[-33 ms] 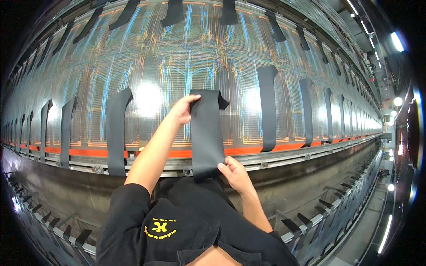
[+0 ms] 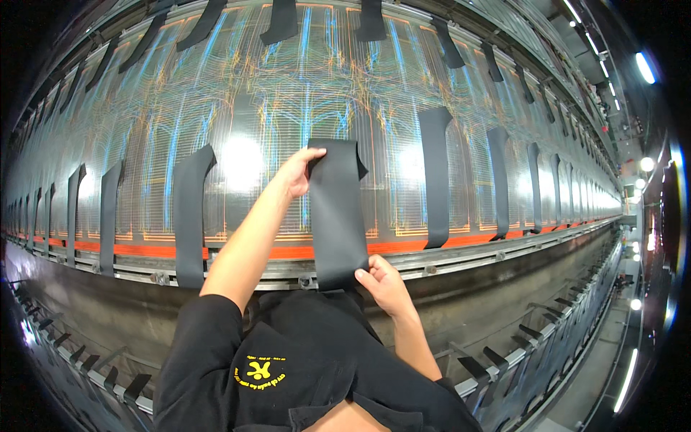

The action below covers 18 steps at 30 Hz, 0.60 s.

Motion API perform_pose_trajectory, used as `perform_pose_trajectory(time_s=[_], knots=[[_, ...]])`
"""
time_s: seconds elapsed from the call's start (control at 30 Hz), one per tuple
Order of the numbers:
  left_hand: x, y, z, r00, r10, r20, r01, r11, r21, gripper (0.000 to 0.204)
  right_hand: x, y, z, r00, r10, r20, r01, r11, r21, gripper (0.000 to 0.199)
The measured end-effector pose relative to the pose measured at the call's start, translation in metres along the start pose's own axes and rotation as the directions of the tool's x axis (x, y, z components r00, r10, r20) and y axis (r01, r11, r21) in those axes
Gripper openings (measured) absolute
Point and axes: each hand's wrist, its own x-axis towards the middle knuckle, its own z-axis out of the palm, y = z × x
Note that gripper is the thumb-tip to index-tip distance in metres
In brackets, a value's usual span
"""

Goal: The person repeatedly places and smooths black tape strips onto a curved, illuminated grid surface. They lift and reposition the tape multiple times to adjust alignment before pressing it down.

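A black strip [image 2: 337,212] hangs flat against a tall glossy panel [image 2: 273,122], running from about mid-height of the panel down past an orange band [image 2: 144,250] to a metal rail [image 2: 461,261] below. The left hand [image 2: 299,171] is raised to the strip's upper left corner; its fingers [image 2: 314,153] lie close together and curl over that corner, gripping the edge. The right hand [image 2: 383,284] is low, at the strip's bottom right corner, with its fingers [image 2: 368,266] pressed together and the thumb pinching the lower edge against them. The strip is held taut and nearly upright between the two hands.

Just left of it hangs another black strip [image 2: 190,216], and just right a third [image 2: 436,176]; more of the same kind stand in a row along the panel to both sides, and shorter ones hang from its top edge [image 2: 283,18]. The panel is covered in fine blue, orange and green lines and shows two bright light glares. Below the rail, a grey trough runs along the wall, edged by a row of dark clips [image 2: 497,358]. The person's black sleeves [image 2: 209,345] fill the lower edge.
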Motion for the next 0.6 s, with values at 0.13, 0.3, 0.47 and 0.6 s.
perform_pose_trajectory(time_s=[0.13, 0.3, 0.47, 0.6], knots=[[0.047, 0.068, 0.017, 0.994, 0.097, -0.047, -0.082, 0.963, 0.258, 0.02, 0.028, 0.013, -0.017, 0.996, 0.078, -0.038, -0.076, 0.997, 0.031, 0.018], [0.12, 0.135, 0.018, 0.993, 0.104, -0.047, -0.08, 0.928, 0.364, 0.02, 0.068, 0.018, -0.022, 0.975, 0.041, -0.219, -0.023, 0.996, 0.088, 0.012], [0.184, 0.182, 0.071, 0.962, 0.262, -0.079, -0.185, 0.835, 0.518, 0.067, 0.124, -0.002, -0.037, 0.936, 0.01, -0.351, 0.029, 0.994, 0.106, 0.015], [0.253, 0.201, 0.052, 0.974, 0.224, -0.038, -0.135, 0.706, 0.695, 0.067, 0.153, 0.008, -0.042, 0.918, 0.078, -0.388, -0.029, 0.991, 0.133, 0.016]])
